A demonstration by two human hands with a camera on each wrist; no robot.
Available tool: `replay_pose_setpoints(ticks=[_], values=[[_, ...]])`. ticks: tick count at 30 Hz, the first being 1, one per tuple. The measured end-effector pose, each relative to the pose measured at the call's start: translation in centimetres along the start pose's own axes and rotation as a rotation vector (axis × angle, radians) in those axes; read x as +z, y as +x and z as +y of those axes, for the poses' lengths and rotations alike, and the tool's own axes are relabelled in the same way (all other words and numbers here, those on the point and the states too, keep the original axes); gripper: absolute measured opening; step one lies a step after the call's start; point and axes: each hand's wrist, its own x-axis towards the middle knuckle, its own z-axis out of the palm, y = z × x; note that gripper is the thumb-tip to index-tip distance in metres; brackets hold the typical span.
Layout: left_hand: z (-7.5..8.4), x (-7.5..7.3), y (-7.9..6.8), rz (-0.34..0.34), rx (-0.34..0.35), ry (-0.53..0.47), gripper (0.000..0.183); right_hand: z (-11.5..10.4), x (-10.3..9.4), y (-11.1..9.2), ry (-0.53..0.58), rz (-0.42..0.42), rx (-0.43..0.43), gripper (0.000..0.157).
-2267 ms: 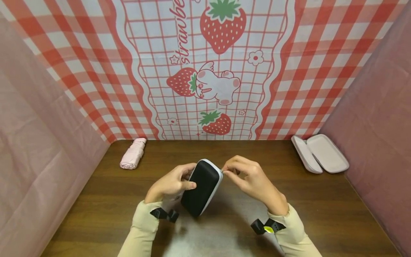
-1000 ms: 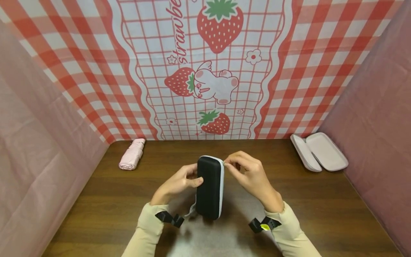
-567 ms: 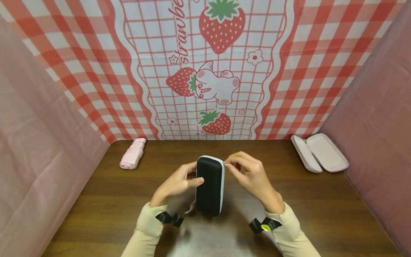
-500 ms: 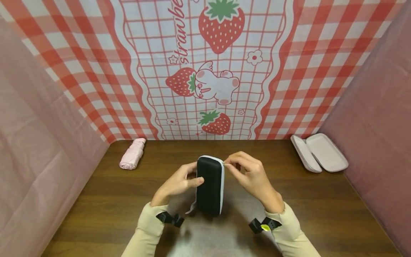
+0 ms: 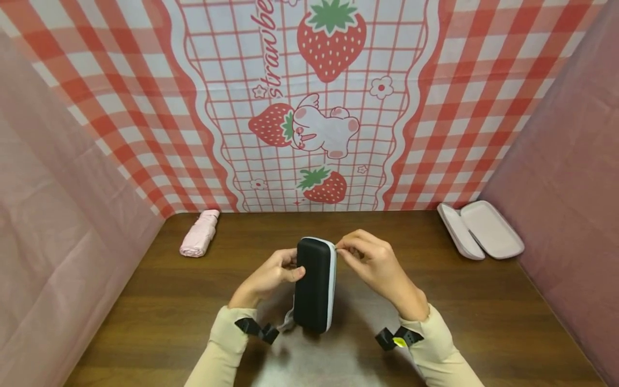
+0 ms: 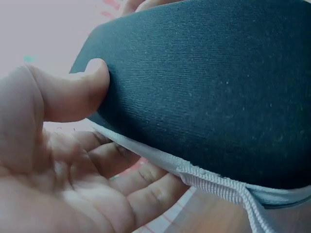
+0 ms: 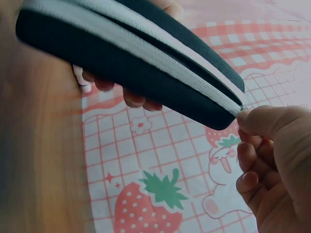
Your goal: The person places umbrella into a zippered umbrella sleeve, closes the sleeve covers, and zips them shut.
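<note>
A black zip case (image 5: 311, 290) with white zipper edging stands nearly upright above the table, tilted slightly. My left hand (image 5: 268, 277) grips its left side, thumb on the black face and fingers behind. At the top right corner my right hand (image 5: 372, 263) pinches the zipper pull, which the fingertips mostly hide. In the right wrist view the two white zipper tapes (image 7: 146, 56) are parted along the side, with a dark gap between them; the case's inside cannot be made out. A pale ribbed strap loop (image 6: 214, 187) hangs from the edge near my left fingers.
On the brown wooden table (image 5: 155, 312), a rolled pink cloth-like bundle (image 5: 200, 234) lies at the back left. A pale case (image 5: 490, 228) lies spread open at the back right. A strawberry-print cloth (image 5: 329, 123) hangs behind, with pink cloth at both sides.
Since the earliest frame the case has turned from leaning to nearly upright, and my right hand has risen slightly with its corner. Over the last half second both have dipped a little.
</note>
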Motion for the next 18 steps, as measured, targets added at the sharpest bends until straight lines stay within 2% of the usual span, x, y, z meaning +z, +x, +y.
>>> replay_pose_setpoints(ticks=[6, 12, 18], values=[[0.42, 0.29, 0.11, 0.013, -0.075, -0.013, 0.043, 0.31, -0.54, 0.01, -0.082, -0.03, -0.046, 0.02], [0.44, 0.27, -0.01, 0.034, -0.111, -0.031, 0.042, 0.58, -0.55, 0.19, -0.09, -0.058, -0.073, 0.003], [0.41, 0.27, -0.06, 0.084, -0.136, -0.018, 0.041, 0.65, -0.34, -0.04, -0.08, -0.07, -0.074, 0.007]])
